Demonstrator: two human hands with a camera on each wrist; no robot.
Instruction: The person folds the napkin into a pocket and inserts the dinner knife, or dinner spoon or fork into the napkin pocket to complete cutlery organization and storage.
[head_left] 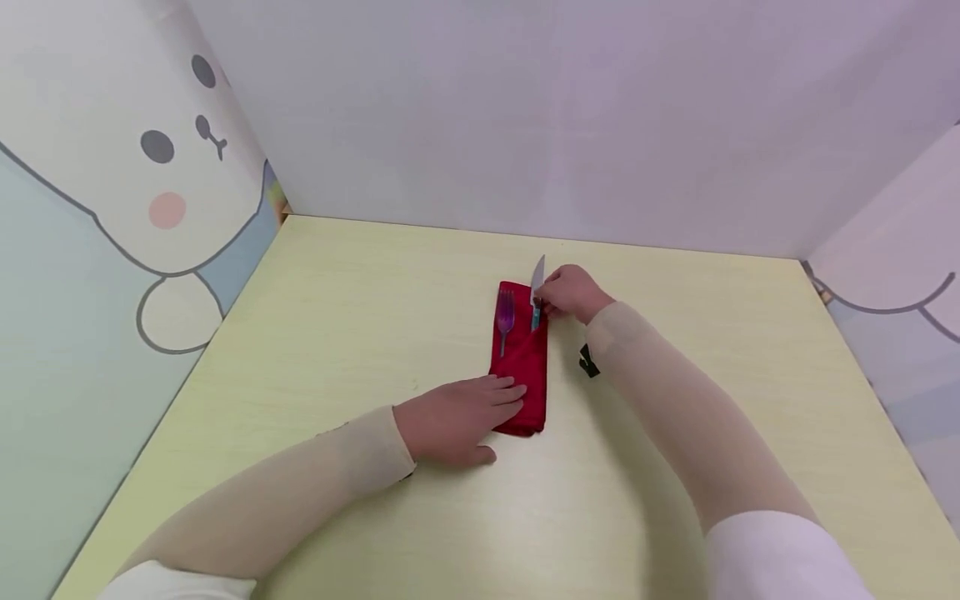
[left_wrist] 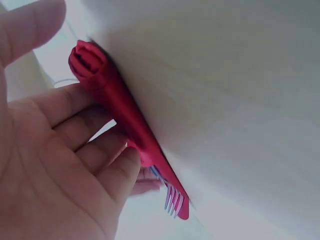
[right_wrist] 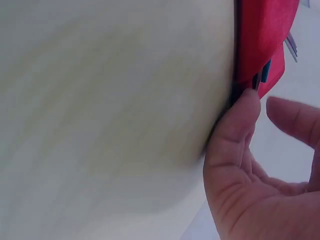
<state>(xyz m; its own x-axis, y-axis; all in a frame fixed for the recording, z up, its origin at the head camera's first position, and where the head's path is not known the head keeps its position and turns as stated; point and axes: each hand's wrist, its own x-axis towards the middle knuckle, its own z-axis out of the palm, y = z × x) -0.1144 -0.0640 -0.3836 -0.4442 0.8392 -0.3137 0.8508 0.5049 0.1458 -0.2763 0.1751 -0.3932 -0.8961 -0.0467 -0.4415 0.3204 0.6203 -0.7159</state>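
A folded red napkin (head_left: 528,379) lies lengthwise on the table, with a rolled end showing in the left wrist view. A fork (head_left: 506,312) rests on its left side, tines pointing away, its lower end at a slanting fold. Beside it on the right is a knife (head_left: 537,279) with a blue-green handle, its blade reaching past the napkin's far edge. My left hand (head_left: 461,419) lies with extended fingers over the near part of the napkin. My right hand (head_left: 573,292) is at the knife and the napkin's right edge, fingers bent; a gap separates thumb and fingertip in the right wrist view.
The pale wooden table (head_left: 352,300) meets a plain wall (head_left: 525,125) at the back. Side panels with cartoon drawings (head_left: 180,158) stand left and right. A small black piece (head_left: 588,361) shows beside my right forearm.
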